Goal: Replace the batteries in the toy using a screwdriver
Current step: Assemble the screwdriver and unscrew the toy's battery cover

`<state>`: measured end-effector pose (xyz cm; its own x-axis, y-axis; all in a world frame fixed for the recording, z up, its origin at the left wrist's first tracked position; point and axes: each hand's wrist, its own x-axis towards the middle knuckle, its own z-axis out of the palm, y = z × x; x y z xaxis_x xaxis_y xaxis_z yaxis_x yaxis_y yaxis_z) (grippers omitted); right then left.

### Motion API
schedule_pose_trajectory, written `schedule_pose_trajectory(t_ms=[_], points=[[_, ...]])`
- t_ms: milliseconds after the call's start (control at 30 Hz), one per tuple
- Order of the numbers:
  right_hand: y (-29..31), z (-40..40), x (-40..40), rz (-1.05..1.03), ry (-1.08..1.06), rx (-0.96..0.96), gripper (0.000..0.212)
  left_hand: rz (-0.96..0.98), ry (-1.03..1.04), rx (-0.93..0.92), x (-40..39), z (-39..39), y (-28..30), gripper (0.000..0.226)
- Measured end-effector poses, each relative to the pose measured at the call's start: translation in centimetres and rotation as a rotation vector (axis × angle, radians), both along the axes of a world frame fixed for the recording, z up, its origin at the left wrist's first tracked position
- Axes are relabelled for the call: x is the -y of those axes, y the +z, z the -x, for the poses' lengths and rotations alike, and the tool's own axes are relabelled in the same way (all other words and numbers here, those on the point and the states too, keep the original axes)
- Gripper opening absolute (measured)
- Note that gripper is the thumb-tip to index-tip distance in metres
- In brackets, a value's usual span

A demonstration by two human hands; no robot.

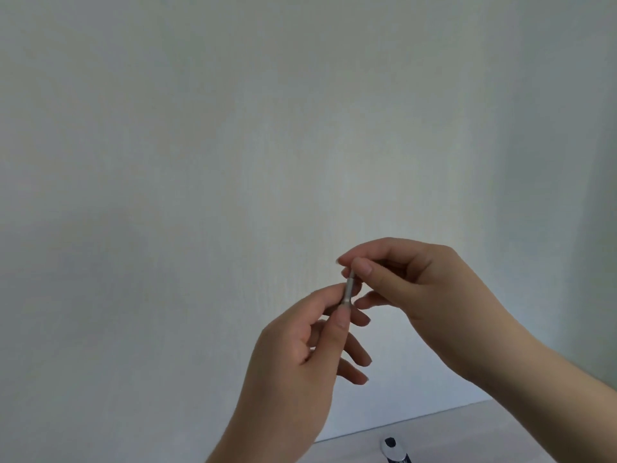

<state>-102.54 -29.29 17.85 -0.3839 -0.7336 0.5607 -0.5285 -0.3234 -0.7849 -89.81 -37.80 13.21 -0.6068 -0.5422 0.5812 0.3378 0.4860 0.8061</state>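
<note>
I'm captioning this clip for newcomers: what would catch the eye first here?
Two hands raised mid-frame before a plain pale wall: the left hand and right hand pinch a small metal rod between them, held roughly upright. At the bottom edge, a dark and silver object lies on the table, too cropped to identify.

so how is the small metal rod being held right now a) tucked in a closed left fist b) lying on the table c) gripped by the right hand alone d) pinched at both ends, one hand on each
d: the left hand pinches the bottom end of the small metal rod and the right hand pinches its top end, up in the air in front of the wall.
</note>
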Motion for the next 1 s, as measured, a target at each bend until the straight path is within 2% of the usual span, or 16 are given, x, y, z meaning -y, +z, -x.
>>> schedule_pose_trajectory(t_ms=[433,767,1000], points=[[3.5,0.9,-1.2,-0.092,0.012,-0.073,0.015,0.116,0.037,-0.006,-0.3,0.7,2.6,0.025],[2.2,1.6,-2.0,-0.134,-0.030,-0.089,0.015,0.126,0.049,0.023,-0.3,1.3,1.6,0.023],[-0.1,2.4,-3.0,-0.141,-0.067,-0.042,0.014,0.051,-0.007,0.028,-0.9,2.5,-0.7,0.022]])
